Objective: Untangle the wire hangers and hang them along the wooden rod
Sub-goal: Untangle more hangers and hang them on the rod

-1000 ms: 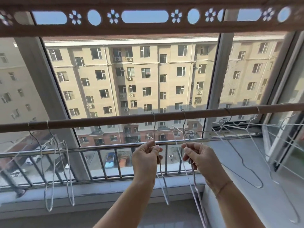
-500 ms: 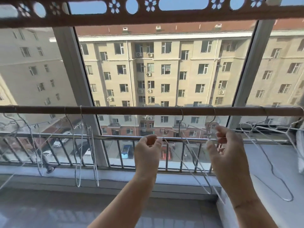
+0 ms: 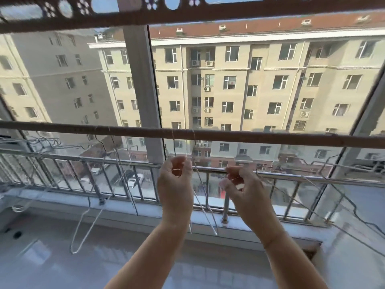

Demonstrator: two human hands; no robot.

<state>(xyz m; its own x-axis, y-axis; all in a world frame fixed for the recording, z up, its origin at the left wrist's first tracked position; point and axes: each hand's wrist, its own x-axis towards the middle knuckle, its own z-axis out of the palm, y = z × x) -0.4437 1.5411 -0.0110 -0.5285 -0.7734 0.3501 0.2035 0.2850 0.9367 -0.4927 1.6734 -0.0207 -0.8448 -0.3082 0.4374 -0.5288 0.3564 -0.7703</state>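
Observation:
The wooden rod [image 3: 270,137] runs across the window at chest height. Two thin wire hangers [image 3: 215,231] hook over it near the middle and hang down between my hands. My left hand [image 3: 176,182] is just under the rod, fingers curled round the neck of one of these hangers. To its right, my right hand [image 3: 241,186] pinches a wire of another hanger [image 3: 295,200] that stretches off to the right and down. More hangers [image 3: 126,184] hang from the rod further left.
A tangle of hangers [image 3: 43,142] sits at the far left end of the rod. A metal railing [image 3: 83,160] stands behind the rod, with a window post [image 3: 143,90] and glass beyond. The pale sill [image 3: 250,224] lies below.
The view has swung left, so the window post now stands nearer the centre. My right hand has come closer to my left hand. Both stay just under the rod.

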